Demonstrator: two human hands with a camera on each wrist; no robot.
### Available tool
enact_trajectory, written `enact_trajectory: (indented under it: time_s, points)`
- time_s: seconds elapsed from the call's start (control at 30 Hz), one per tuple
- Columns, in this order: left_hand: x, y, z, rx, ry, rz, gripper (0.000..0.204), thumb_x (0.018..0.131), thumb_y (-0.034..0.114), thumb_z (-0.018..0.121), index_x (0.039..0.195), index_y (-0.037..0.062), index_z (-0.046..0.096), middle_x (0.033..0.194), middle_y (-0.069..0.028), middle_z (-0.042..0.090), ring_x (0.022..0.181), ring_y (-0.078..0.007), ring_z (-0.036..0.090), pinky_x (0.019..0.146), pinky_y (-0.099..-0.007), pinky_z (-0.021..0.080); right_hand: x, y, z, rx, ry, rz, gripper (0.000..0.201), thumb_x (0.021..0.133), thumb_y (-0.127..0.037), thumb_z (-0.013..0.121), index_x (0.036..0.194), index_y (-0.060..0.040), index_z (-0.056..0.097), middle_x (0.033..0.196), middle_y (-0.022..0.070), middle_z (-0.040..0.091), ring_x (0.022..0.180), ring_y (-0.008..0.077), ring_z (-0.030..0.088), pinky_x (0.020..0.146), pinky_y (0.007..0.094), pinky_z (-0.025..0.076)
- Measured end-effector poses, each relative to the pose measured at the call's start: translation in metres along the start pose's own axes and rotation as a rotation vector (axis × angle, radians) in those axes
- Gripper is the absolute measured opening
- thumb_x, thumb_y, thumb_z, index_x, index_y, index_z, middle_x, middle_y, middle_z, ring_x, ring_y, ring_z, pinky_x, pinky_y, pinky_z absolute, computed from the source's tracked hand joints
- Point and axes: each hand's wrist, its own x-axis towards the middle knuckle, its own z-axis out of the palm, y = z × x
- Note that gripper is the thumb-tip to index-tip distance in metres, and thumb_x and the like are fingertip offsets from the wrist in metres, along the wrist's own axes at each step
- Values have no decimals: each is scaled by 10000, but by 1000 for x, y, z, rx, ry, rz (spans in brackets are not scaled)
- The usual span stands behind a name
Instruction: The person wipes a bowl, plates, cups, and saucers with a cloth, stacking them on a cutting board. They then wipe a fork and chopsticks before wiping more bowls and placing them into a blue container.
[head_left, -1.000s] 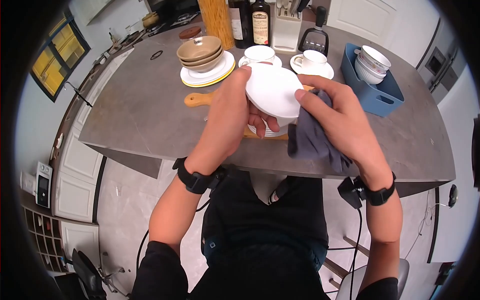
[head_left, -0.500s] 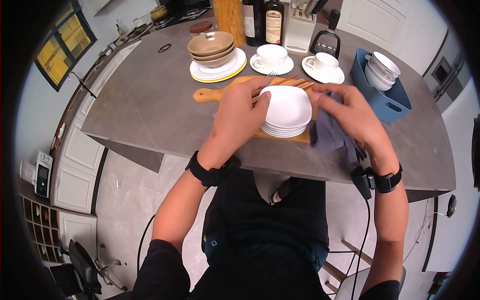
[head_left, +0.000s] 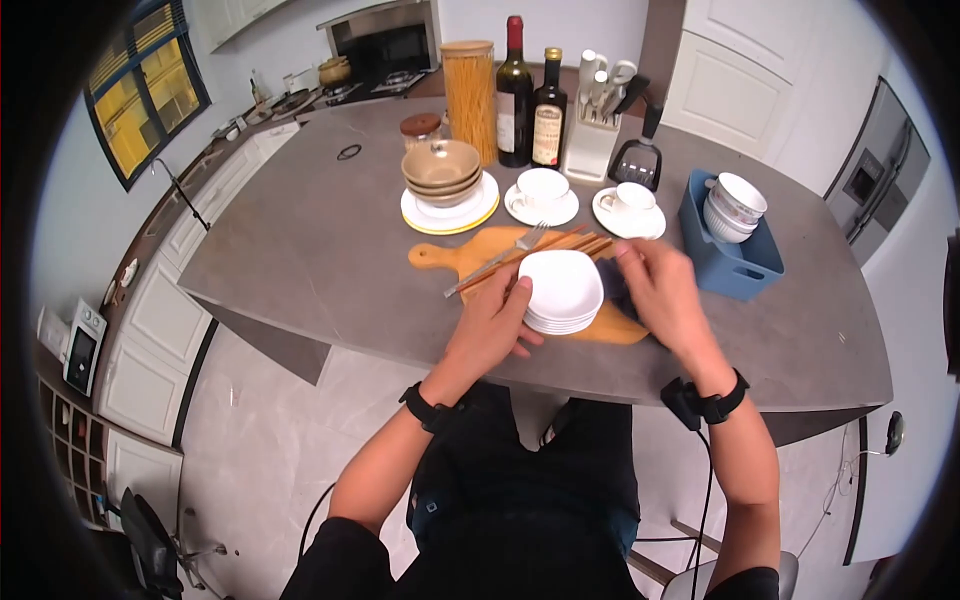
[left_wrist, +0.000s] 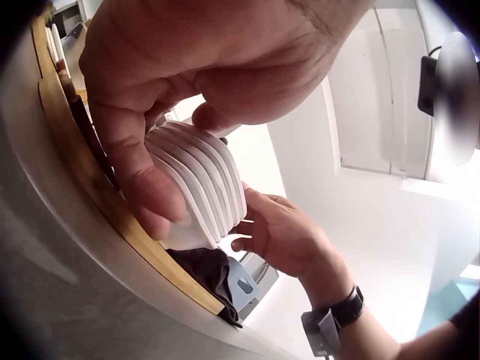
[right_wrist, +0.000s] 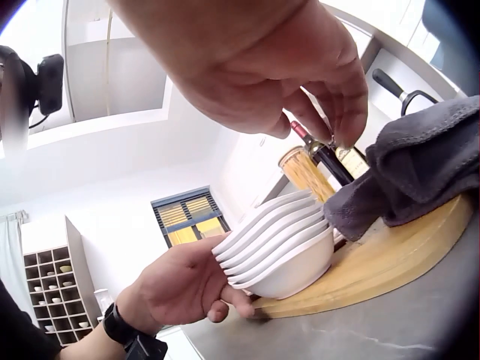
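A stack of small white dishes [head_left: 562, 290] sits near the front of the wooden cutting board [head_left: 480, 250]. My left hand [head_left: 490, 322] grips the stack's left side, thumb at the top rim and fingers lower down, as the left wrist view shows. The right hand [head_left: 664, 298] hovers to the right of the dishes with loosely bent fingers and holds nothing. Below it a dark grey cloth [right_wrist: 420, 161] lies bunched on the board's right part. A fork [head_left: 505, 257] and several wooden chopsticks [head_left: 597, 244] lie on the board behind the stack.
Brown bowls [head_left: 440, 165] on plates stand behind the board, beside two white cups [head_left: 543, 187] on saucers. A blue bin [head_left: 735, 270] with white bowls is at right. Farther back are a pasta jar [head_left: 470, 100], two dark bottles [head_left: 514, 100] and a utensil holder [head_left: 592, 145].
The white dish held up in both hands has come down onto the stack. My right hand has let go of the grey cloth, and the head view has tilted up.
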Motion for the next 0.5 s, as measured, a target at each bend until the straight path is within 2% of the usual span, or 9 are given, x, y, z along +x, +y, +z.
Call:
enact_trajectory:
  time_s: [0.07,0.13,0.2,0.27,0.3,0.33,0.4,0.43,0.5]
  points:
    - [0,-2,4,-50,-26,-34,493,1110,327,420,1513,42,426,1141,-132,675,750,-194,741,561,-274,589,4,10,10,38,-298,140,364,1035,-269,581,990,76,686,810,240,708,746,401,709,668,434,561]
    - [2,-7,6,-104,-11,-52,484,1104,315,428,1491,26,431,1222,-141,652,785,-195,737,573,-278,594,10,5,13,230,-556,386,435,1054,-300,542,1005,115,664,762,210,707,693,295,744,562,384,601]
    - [2,-6,6,-109,-32,-48,471,1104,286,431,1503,35,424,1189,-134,658,811,-197,738,597,-280,605,14,21,23,329,-631,386,458,1061,-291,524,1051,154,630,802,192,708,656,214,742,505,339,621]
    - [0,0,6,-158,-28,-83,461,1105,247,421,1509,25,413,1206,-143,644,833,-208,743,631,-291,623,12,21,22,496,-620,429,444,1051,-267,542,1088,169,615,884,208,719,663,231,744,538,337,631]
    - [-1,0,7,-154,-47,-75,461,1105,247,421,1509,25,413,1206,-143,644,833,-208,743,631,-291,623,14,22,20,518,-665,452,444,1044,-261,559,1152,168,598,952,206,713,676,218,738,554,327,638]
    - [-2,0,8,-156,-25,-56,469,1108,257,417,1515,23,406,1198,-150,658,853,-220,746,655,-303,632,14,20,16,518,-646,456,444,1044,-261,559,1152,168,598,952,206,713,676,218,738,554,327,638]
    - [4,12,14,-151,-13,-35,478,1111,266,414,1521,22,400,1190,-157,672,873,-233,749,680,-315,642,16,12,1,523,-669,423,418,1066,-284,549,1218,104,579,974,135,673,722,157,710,603,289,640]
    - [5,23,17,-184,-28,-22,474,1109,239,416,1523,10,392,1244,-155,635,920,-230,741,690,-311,646,20,8,-10,531,-666,426,427,1064,-287,557,1257,94,567,963,115,664,704,136,687,583,278,626]
    - [10,45,22,-199,-85,-30,488,1106,207,438,1543,5,357,1313,-141,591,1020,-218,713,746,-302,643,29,10,-32,541,-634,432,436,1060,-295,565,1263,91,567,970,113,667,698,129,679,572,273,618]
